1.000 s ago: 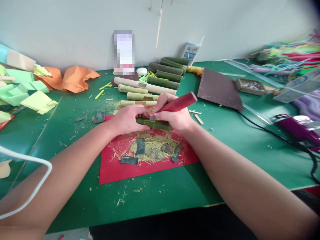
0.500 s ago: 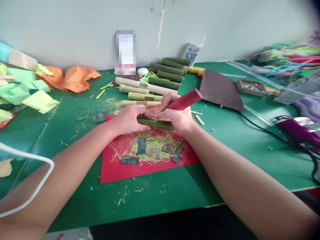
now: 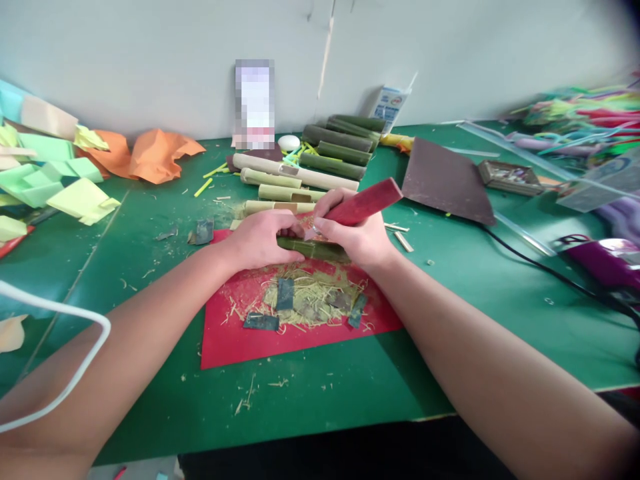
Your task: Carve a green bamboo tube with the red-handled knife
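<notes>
Green counter (image 3: pixel 350 387) meets pale wall (image 3: pixel 150 60) beyond the left hand (image 3: pixel 263 238), which clasps a crosswise bamboo tube (image 3: pixel 320 250). Right hand (image 3: pixel 361 233) grips a red tool (image 3: pixel 367 202) pointing down-left.

L hand (image 3: pixel 257 240) w/ fingers (image 3: pixel 285 219) curled, R hand (image 3: pixel 367 235) gripping, forearms (image 3: pixel 163 317) angled fwd

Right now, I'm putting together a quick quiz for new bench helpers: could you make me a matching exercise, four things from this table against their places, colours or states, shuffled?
Things
1. Tool with a red handle
2. Nearest bamboo tube
3. Orange paper
4. Drink carton

Places, colours or states
A. Blue and white, tilted, near the wall
B. Green, gripped by the left hand
C. Crumpled, on the left part of the table
D. Held in the right hand

Right pairs: 1-D, 2-B, 3-C, 4-A
</notes>
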